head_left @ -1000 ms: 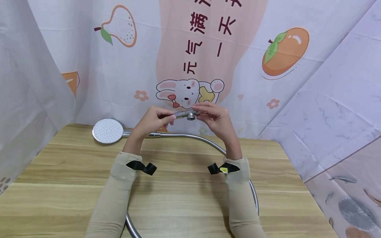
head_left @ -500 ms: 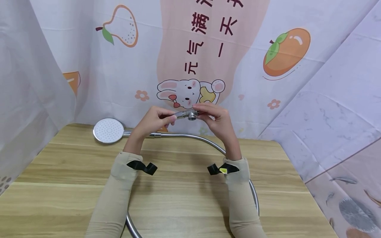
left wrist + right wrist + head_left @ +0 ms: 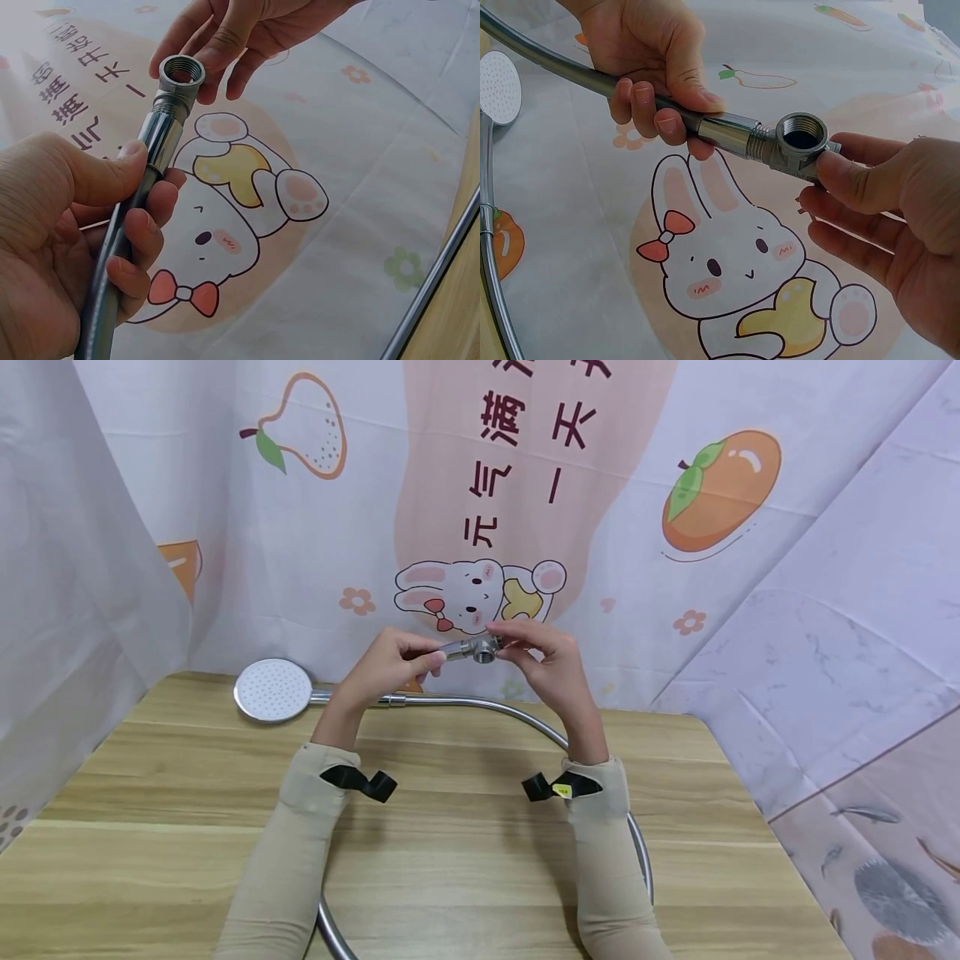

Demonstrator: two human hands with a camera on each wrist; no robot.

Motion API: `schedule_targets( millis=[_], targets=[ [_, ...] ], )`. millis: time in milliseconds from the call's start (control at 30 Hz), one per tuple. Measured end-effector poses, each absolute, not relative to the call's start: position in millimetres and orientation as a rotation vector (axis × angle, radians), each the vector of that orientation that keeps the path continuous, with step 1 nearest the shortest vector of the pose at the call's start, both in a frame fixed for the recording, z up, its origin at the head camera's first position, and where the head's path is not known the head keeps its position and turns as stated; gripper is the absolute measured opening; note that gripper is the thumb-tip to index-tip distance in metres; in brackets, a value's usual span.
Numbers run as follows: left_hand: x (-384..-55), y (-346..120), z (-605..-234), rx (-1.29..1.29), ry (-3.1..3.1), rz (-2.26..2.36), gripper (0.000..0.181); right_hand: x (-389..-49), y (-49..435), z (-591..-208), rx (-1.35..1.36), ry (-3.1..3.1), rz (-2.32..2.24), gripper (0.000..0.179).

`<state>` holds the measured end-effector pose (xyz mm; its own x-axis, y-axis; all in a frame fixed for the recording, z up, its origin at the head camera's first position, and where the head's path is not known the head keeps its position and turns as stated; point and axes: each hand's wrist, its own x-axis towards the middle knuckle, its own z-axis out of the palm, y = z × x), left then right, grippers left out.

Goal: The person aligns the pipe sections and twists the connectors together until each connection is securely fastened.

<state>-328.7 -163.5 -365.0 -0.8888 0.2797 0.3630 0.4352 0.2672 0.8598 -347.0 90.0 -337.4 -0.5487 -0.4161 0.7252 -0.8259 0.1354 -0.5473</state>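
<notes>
We are gripping a metal hose (image 3: 555,62) with our left hand (image 3: 656,71), while our right hand (image 3: 900,199) is pinching the fitting (image 3: 787,156) at its end. Some thread (image 3: 760,144) is showing between hose and fitting. A shower head (image 3: 499,86) and a rabbit-printed cloth (image 3: 739,244) are showing behind.

the shower head (image 3: 273,691) lies on the table (image 3: 450,852), left of the fitting (image 3: 484,652) between left hand (image 3: 382,667) and right hand (image 3: 547,664).

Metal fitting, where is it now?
In the head view, the metal fitting is near the centre, just below the printed rabbit, at the end of the hose, between the left hand and the right hand.
</notes>
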Motion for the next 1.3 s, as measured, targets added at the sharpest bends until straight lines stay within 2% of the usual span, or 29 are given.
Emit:
schedule_targets(
  millis=[400,900,1300],
  targets=[
    [-329.8,-162.9,-365.3,-0.673,-2.384,-1.696,0.017,-345.8,89.6,-337.2,1.126,-2.070,1.379,0.028],
    [-329.7,-162.6,-365.3,-0.673,-2.388,-1.693,0.017,-348.6,91.9,-337.2,1.281,-1.973,1.384,0.028],
    [-330.0,-161.7,-366.2,-0.684,-2.384,-1.708,0.017,-348.5,91.5,-337.8,1.222,-1.998,1.406,0.028]
  ],
)
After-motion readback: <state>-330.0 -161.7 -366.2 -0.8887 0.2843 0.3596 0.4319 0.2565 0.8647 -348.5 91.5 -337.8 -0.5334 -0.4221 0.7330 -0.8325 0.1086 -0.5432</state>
